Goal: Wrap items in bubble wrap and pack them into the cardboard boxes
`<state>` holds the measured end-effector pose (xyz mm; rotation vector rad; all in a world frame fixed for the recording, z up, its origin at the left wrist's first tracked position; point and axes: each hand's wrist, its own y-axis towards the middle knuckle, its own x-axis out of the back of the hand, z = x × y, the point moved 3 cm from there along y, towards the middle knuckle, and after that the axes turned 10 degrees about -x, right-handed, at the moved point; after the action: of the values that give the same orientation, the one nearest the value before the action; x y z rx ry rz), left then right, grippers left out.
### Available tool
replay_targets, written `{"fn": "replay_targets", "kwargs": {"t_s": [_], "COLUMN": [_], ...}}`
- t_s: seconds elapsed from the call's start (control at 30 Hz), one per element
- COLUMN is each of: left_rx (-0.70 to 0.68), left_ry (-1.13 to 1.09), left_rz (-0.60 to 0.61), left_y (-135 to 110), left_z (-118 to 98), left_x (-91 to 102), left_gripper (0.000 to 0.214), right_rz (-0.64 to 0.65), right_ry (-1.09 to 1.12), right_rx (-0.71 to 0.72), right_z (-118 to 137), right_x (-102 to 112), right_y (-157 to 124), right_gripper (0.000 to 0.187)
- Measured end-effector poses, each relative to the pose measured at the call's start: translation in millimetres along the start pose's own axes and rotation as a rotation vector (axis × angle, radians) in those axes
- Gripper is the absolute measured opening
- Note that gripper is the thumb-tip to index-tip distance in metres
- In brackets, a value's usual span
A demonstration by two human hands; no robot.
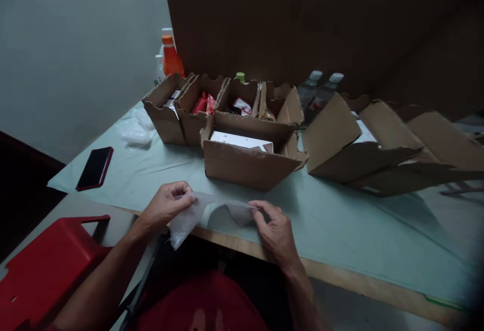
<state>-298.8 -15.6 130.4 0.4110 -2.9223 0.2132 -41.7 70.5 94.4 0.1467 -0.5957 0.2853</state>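
A thin, clear plastic bag [189,222] is stretched between my two hands above the table's front edge. My left hand [168,202] pinches one end between thumb and fingers. The other end is pinched by my right hand [274,225], thumb against fingertips. The bag sags and one corner hangs down below my left hand. Just beyond my hands stands a cardboard box [245,167] with a white box [242,142] lying inside it.
Behind stands a row of cardboard boxes [166,124] holding small packages. More tilted cardboard boxes [363,157] are at right. A phone [95,168] and crumpled plastic bags [136,129] lie left. Bottles [173,58] stand behind. A red stool [56,255] is lower left.
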Motion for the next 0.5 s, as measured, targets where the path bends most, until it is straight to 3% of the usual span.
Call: {"fn": "replay_targets", "kwargs": {"t_s": [0.17,0.3,0.5], "left_rx": [0.119,0.201,0.055], "left_ry": [-0.107,-0.19,0.041], "left_rz": [0.157,0.318,0.248], "left_y": [1,9,38], "left_z": [9,16,34], "left_x": [15.1,19.1,11.8], "left_gripper": [0.038,0.04,0.032], "right_rz": [0.131,0.108,0.053], "right_ry": [0.212,0.31,0.226], "right_rx": [-0.163,-0.248,-0.184], "right_z": [-5,-14,-30], "right_x": [28,41,22], "right_y": [2,8,28], "right_gripper": [0.028,0.037,0.034]}}
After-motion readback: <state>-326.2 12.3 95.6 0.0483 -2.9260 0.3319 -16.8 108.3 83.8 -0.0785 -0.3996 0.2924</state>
